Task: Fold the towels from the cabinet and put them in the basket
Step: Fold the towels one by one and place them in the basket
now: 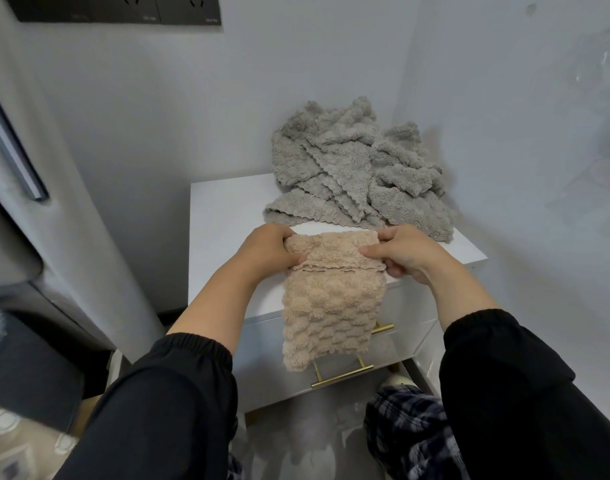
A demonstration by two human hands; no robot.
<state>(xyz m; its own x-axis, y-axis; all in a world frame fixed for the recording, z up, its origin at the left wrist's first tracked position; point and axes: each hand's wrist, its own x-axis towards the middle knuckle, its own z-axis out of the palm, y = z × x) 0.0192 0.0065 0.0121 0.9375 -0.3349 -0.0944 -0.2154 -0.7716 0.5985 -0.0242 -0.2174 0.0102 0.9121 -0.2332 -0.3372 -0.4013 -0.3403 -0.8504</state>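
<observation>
Head view: at the centre of the frame, the person's left grip (274, 249) is closed on the left end of a beige towel (331, 306), pinching its folded-over top band. The right grip (404, 254) pinches the right end the same way. The band sits at the front edge of the white cabinet (223, 216), and the rest hangs down over the drawer fronts and gold handles (341, 375). Above, right of centre, grey towels (355, 171) lie crumpled on the cabinet top by the wall.
</observation>
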